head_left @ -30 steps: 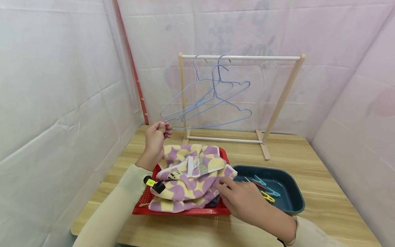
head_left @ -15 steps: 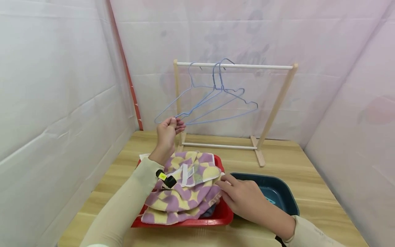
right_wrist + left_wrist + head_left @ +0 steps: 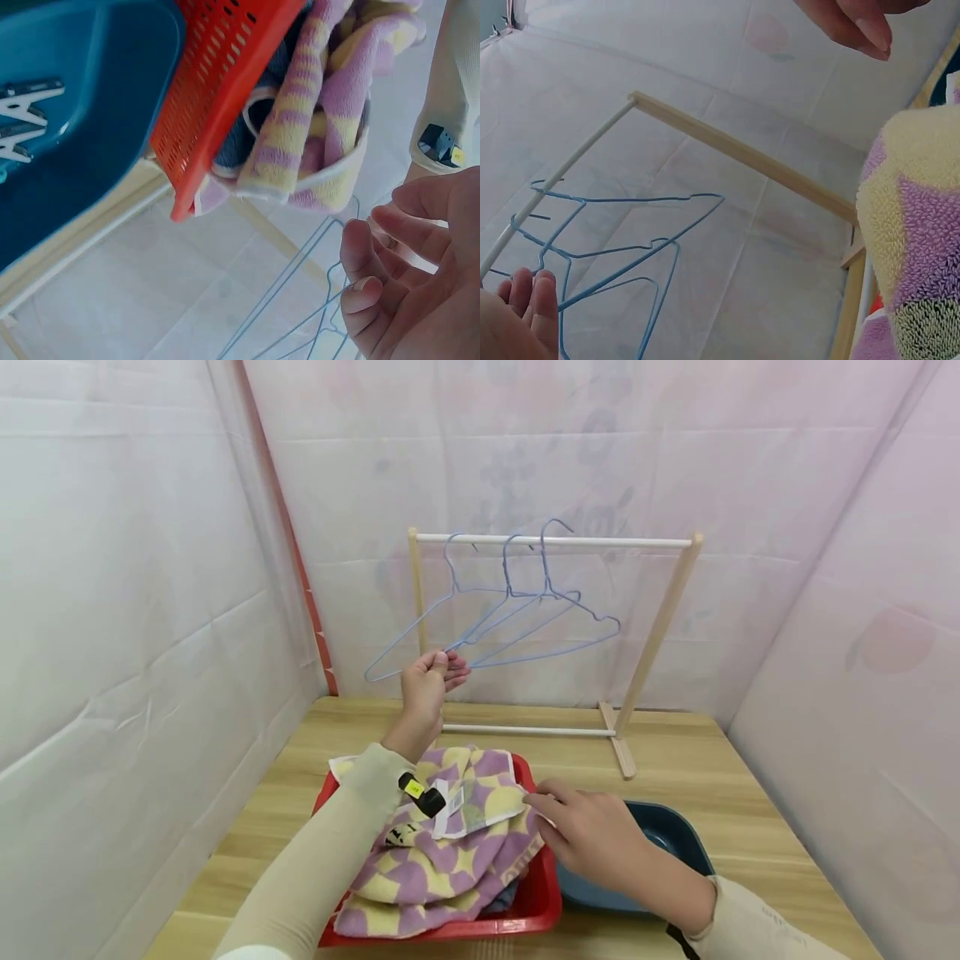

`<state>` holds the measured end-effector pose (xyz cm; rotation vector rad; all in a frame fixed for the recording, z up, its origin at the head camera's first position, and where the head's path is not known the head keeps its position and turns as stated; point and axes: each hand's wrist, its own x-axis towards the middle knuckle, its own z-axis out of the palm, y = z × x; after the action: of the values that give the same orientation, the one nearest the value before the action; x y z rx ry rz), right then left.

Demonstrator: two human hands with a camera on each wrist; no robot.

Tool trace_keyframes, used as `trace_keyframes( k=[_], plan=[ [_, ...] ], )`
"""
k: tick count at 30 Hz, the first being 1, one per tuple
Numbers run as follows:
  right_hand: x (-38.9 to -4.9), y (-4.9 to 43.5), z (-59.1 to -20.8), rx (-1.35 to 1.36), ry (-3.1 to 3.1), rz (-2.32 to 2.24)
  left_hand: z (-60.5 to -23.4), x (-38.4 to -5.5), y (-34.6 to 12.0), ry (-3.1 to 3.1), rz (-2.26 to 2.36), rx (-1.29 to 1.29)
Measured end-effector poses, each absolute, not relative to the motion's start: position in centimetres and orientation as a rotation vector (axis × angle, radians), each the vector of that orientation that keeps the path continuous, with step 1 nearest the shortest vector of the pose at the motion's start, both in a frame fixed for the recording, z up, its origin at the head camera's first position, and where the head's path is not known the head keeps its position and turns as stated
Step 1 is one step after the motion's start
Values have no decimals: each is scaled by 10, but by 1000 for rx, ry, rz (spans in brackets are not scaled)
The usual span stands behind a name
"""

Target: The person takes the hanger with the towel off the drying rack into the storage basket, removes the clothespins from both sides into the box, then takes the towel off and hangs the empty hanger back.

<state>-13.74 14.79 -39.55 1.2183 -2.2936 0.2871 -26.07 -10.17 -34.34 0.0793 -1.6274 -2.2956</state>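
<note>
My left hand (image 3: 429,689) pinches a corner of a blue wire hanger (image 3: 544,568), whose hook stands up at the rack's rail (image 3: 630,542). Whether the hook rests on the rail I cannot tell. Two more blue hangers hang from that rail, left of the held one. With fingers loosely bent and holding nothing, my right hand (image 3: 600,835) hovers by the right side of a purple-and-yellow towel (image 3: 420,872). The towel lies heaped in a red basket (image 3: 525,927), with a dark blue cloth partly showing beneath it.
Right of the basket stands a dark blue basin (image 3: 127,112), partly covered by my right forearm in the head view; clothespins (image 3: 26,105) lie in it. The rack's wooden foot (image 3: 621,752) stands at the table's back. White sheets (image 3: 150,610) surround the wooden table.
My left hand has moved right with the hanger, whose hook went from in front of the rail to the rail itself. My right hand stays by the towel. The head view has tilted upward.
</note>
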Motion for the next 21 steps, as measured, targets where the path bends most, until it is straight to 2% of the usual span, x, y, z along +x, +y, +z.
trace_keyframes(
  k=[13, 17, 21],
  plan=[
    [-161, 141, -377, 1235, -2319, 324, -363, -255, -100, -1925, -2160, -42],
    [-172, 140, -370, 1183, -2422, 324, -369, -250, -105, -2094, -1959, -111],
    [-186, 142, -366, 1103, -2463, 238, -372, -243, -116, -2314, -1558, -206]
  ],
)
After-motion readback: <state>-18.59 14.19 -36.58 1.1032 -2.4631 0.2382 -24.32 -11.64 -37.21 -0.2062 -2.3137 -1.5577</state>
